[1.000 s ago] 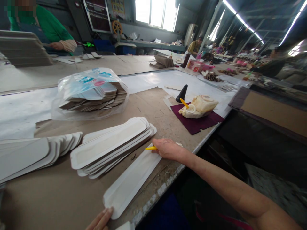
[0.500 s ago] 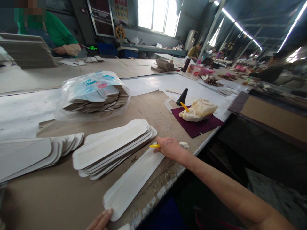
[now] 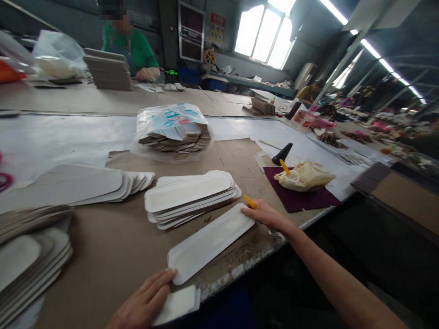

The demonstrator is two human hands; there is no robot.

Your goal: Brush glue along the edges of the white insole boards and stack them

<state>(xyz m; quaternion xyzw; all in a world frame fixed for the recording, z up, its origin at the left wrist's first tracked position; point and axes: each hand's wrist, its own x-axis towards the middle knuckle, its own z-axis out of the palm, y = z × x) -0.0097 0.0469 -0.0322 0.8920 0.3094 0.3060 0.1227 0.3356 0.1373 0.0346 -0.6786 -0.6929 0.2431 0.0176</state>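
Observation:
A long white panel with rounded ends [image 3: 211, 244] lies slantwise near the table's front edge. At its near end my left hand [image 3: 146, 294] has its fingertips over the corner, fingers close together; the thumb is hidden. My right hand [image 3: 270, 214] is closed at the far end, holding a yellow-handled tool [image 3: 250, 202], probably a brush, against the panel's corner. A stack of similar white panels [image 3: 192, 194] lies just beyond. Beside my left hand is another white piece [image 3: 180, 304], partly covered.
An opened cream container [image 3: 310, 176] with a yellow stick stands on a maroon cloth [image 3: 284, 194], near a black cone-shaped object [image 3: 283, 154]. More panel stacks [image 3: 103, 185] lie left. Behind is a plastic bag of pieces [image 3: 174, 130]. A person in green [image 3: 142, 48] works across the table.
The view has swung left, showing more stacks there. More of my left hand is visible at the panel's near end. My right hand still holds the yellow-handled tool at the far end.

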